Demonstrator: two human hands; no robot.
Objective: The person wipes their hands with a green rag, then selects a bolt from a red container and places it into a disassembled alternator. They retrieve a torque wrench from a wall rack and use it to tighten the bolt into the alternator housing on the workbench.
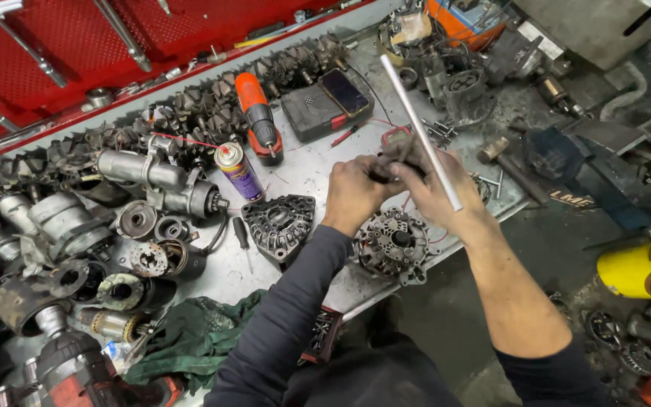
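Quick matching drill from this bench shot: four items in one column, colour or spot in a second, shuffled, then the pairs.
Things:
1. spray can
2. white rod
3. phone
4. green rag

Places:
A. on the black case at the back of the bench
B. at the bench's near edge, beside the left sleeve
C. in the right hand, slanting up and away
D. upright, just in front of the orange cordless tool

Pairs: 1-D, 2-C, 3-A, 4-B
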